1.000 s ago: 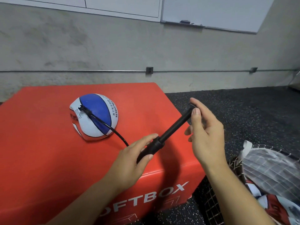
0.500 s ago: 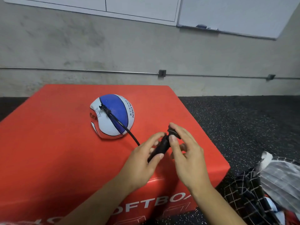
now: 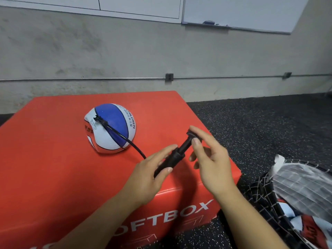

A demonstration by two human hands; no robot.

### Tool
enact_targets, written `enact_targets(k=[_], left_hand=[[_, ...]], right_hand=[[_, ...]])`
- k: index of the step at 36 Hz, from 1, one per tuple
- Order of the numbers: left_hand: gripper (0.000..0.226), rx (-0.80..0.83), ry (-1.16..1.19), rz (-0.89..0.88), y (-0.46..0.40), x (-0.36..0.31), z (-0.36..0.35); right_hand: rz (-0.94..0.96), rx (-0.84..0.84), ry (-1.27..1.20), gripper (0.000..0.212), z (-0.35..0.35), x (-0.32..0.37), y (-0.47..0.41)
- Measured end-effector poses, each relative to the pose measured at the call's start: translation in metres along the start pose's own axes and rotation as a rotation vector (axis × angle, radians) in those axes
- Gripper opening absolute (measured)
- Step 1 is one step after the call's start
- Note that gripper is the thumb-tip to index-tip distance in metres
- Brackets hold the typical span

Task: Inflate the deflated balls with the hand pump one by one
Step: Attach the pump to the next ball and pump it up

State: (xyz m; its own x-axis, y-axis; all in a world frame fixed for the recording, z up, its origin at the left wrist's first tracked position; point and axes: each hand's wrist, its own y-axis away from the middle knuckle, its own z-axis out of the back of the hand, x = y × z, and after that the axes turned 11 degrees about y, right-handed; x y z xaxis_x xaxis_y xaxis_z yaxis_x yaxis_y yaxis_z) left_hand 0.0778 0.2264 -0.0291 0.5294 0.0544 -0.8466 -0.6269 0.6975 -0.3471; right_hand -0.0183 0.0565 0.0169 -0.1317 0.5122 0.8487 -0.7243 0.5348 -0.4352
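Both hands grip the pump (image 3: 173, 157), its hose reaching the ball (image 3: 109, 128) beyond.

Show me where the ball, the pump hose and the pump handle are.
ball (image 3: 115, 115): head view, on its blue panel.
pump hose (image 3: 133, 145): head view, mid-length, just past the ball's edge.
pump handle (image 3: 190, 134): head view, on the crossbar under the right-hand fingers.
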Motion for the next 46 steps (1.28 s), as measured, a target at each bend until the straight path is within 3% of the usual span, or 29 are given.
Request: enact_targets(k=[14, 21, 37, 46], left_hand=[[0.064, 0.062, -0.049, -0.034, 0.000, -0.003, -0.006], [0.064, 0.033, -0.053, -0.054, 0.001, 0.001, -0.007], [0.061, -0.042, 0.041, 0.003, -0.001, 0.010, 0.000], [0.062, -0.012, 0.029, 0.010, -0.003, 0.007, 0.001]], right_hand=[[-0.073, -0.270, -0.233, 0.029, 0.056, 0.025, -0.027], [-0.061, -0.288, -0.094, 0.030, 0.038, 0.019, -0.023], [0.007, 0.055, 0.117, 0.033, -0.027, -0.012, 0.000], [0.030, 0.085, 0.176, 0.031, -0.015, -0.009, 0.002]])
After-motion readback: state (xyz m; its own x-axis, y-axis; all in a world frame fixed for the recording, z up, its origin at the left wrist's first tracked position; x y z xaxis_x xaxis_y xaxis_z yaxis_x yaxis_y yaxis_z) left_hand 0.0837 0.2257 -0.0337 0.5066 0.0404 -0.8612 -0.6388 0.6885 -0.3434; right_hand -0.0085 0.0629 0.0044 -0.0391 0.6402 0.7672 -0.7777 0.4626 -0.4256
